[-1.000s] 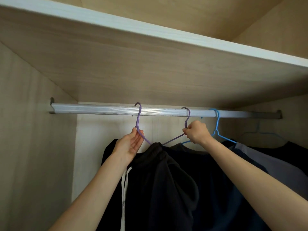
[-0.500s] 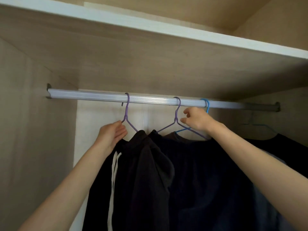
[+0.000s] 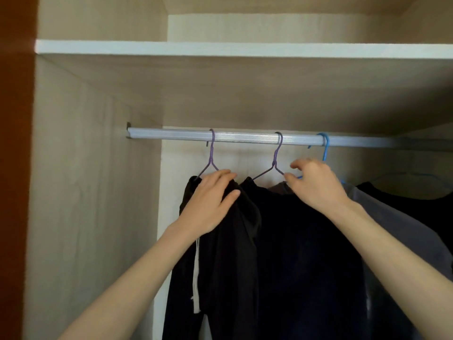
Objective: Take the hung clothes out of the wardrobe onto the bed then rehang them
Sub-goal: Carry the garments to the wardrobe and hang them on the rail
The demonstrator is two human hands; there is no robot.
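Note:
A silver rail (image 3: 171, 135) runs across the wardrobe. Two purple hangers hook over it, a left one (image 3: 211, 153) and a second one (image 3: 277, 155), with a blue hanger (image 3: 324, 149) further right. A black hooded garment with a white drawstring (image 3: 220, 253) hangs from the left purple hanger, and a dark navy garment (image 3: 301, 253) hangs beside it. My left hand (image 3: 210, 202) lies on the black garment's shoulder, fingers spread. My right hand (image 3: 316, 185) hovers at the second hanger's right arm, fingers loosely apart, holding nothing.
A grey garment (image 3: 392, 217) and a black one (image 3: 416, 192) hang further right. A white-edged shelf (image 3: 220, 49) sits above the rail. The wardrobe's left side wall (image 3: 93, 192) is close to the black garment.
Both hands have let go of the purple hangers and dropped lower. The left hand now rests on the black garment. My head has pulled back, showing more of the wardrobe.

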